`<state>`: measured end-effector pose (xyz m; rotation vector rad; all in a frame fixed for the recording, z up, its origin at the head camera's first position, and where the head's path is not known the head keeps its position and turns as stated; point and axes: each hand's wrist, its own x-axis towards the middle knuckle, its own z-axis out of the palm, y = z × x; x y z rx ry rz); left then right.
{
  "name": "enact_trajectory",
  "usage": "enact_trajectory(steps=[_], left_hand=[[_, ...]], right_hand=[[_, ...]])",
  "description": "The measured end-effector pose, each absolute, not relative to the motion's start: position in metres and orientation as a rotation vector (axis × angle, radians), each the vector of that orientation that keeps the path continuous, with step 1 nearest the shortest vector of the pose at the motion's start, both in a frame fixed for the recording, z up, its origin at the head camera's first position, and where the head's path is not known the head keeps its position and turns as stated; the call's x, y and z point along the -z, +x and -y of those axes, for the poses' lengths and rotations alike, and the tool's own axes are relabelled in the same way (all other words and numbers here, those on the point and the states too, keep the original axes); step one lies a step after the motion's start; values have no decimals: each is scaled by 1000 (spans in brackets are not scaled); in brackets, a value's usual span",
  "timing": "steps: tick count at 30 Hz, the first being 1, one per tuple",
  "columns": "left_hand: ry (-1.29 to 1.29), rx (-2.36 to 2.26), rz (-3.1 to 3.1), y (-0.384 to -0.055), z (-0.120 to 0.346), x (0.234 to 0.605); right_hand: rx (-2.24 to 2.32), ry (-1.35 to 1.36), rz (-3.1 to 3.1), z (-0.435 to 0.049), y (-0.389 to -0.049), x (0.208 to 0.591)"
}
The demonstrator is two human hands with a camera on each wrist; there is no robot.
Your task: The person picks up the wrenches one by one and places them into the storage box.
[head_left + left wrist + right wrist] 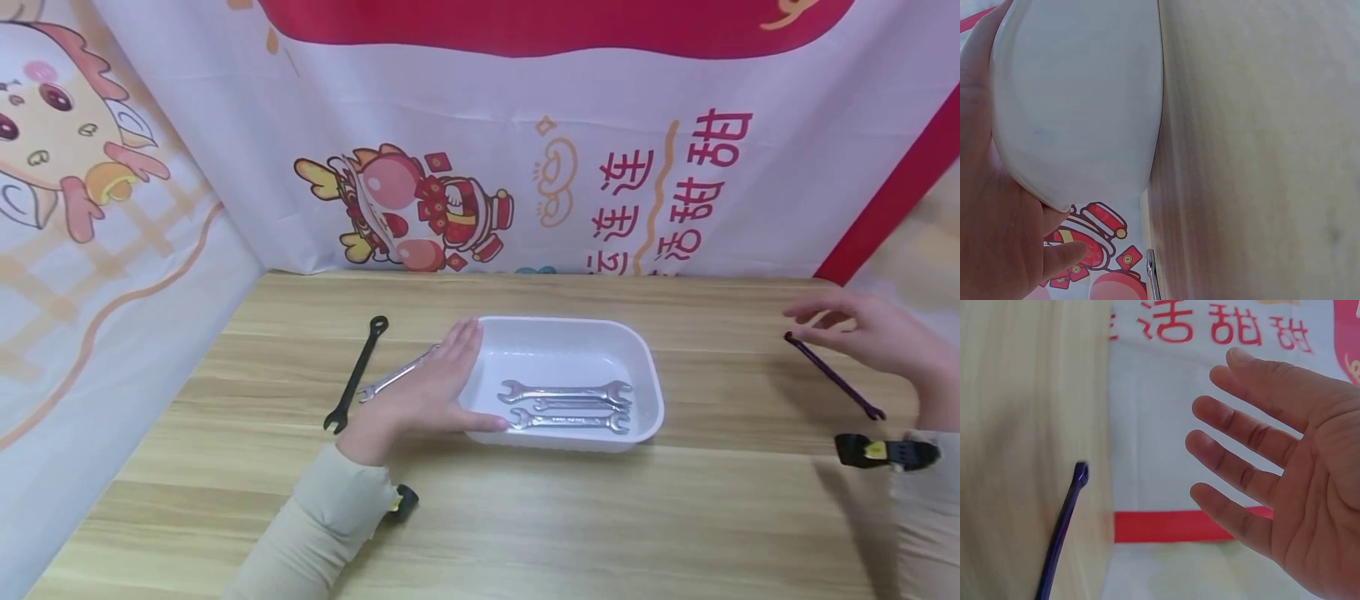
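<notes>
1. Purple wrench (834, 377), lying on the table (562, 517) over toward its right edge, slanting, with one end pointing at the far edge and the forked end pointing nearer.
2. Right above it, the right hand (877, 333): fingers gently bent and apart, nothing between them! From the right wrist, I see a gap between hand and wrench.
3. Over to the white tray (555, 354), in the middle of the table, a little nearer the far edge than me.
4. On its left end, the left hand (431, 383): fingers stretched out against the rim toward the tray's far left corner, thumb spread well away from them, its tip over the near left corner. Touching the tray, not clamped round it.
5. Inside, three silver wrenches in a row along the near side: a far one (566, 392), a slimmer middle one (573, 406), a near one (568, 421), close by that thumb.
6. Left of the tray, a loose silver wrench (397, 373) lies aslant on the table, one end running up behind the left hand; whether they touch, I can't tell.
7. Farther left, a black wrench (357, 375), nearest the table's left edge, ring end toward the far edge.
8. Behind it all, a printed cloth (487, 100) hangs along the far edge.
</notes>
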<state>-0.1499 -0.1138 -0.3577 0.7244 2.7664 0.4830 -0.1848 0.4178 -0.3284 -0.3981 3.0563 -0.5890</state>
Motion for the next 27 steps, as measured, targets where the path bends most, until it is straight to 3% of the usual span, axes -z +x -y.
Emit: enact_trajectory(steps=[27], left_hand=[[743, -474, -2766, -150, 114, 355]], right_hand=[[656, -289, -2956, -464, -191, 366]])
